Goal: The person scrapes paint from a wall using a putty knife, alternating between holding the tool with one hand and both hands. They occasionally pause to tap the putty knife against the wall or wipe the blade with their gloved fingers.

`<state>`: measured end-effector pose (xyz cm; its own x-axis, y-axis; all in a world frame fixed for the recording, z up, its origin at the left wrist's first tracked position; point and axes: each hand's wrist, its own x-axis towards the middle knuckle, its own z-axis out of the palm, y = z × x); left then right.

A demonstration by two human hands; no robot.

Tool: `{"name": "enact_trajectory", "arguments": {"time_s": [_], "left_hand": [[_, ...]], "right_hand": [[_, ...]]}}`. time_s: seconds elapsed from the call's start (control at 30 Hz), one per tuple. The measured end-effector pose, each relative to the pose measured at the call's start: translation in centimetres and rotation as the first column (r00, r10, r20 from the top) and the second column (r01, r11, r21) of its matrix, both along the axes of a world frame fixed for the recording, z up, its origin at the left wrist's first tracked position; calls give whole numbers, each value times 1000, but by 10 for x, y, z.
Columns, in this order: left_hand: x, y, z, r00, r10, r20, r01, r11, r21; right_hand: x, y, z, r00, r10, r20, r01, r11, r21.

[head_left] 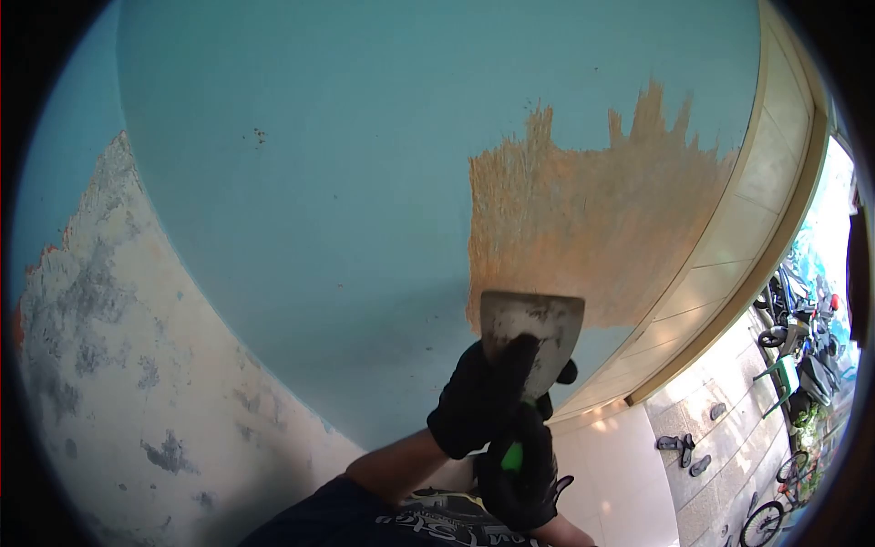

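Note:
A wide metal scraper [540, 326] with dark smudges is held up in front of the wall, its broad edge at the lower part of a scraped brown patch [602, 210]. In a black glove, my left hand [483, 387] is closed on the blade, with its thumb or a finger across the metal face. Lower down, my right hand [521, 474], also gloved in black, is wrapped round the scraper's handle, and a bit of green shows between the fingers. Blue-green paint [319, 182] surrounds the brown patch.
At the left stands a pale wall [182, 392] with peeled, stained plaster. A tiled border [720, 283] curves along the right. Beyond it lie sandals [679, 447] on paving, motorbikes [807, 337], a green-edged object [784, 378] and a bicycle [764, 526].

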<state>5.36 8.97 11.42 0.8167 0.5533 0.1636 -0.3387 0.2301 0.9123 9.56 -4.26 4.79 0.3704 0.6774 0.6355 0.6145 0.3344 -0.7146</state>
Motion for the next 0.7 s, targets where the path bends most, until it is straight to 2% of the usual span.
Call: {"name": "enact_trajectory", "arguments": {"time_s": [0.17,0.4,0.5,0.57,0.6,0.67,0.7], "left_hand": [[-1,3,-17,1000,24,17,-22,996,-85],[0,14,-21,999,-16,51,21,995,-102],[-1,15,-21,998,-33,50,39,991,-130],[3,23,-10,999,-33,43,37,996,-80],[5,28,-1,999,-32,30,33,999,-30],[9,35,34,996,-51,71,50,999,7],[11,34,45,989,-64,133,57,997,58]], "right_hand": [[-5,-1,-6,1000,-18,4,18,996,-90],[-11,7,1,999,-38,33,40,998,-54],[-14,7,-3,998,-32,-55,23,988,-155],[-15,20,-2,993,-98,-73,97,995,-12],[-12,33,5,992,-101,-78,100,995,-18],[-7,57,20,946,-308,101,293,946,137],[-6,49,23,946,-309,101,296,947,128]]}}
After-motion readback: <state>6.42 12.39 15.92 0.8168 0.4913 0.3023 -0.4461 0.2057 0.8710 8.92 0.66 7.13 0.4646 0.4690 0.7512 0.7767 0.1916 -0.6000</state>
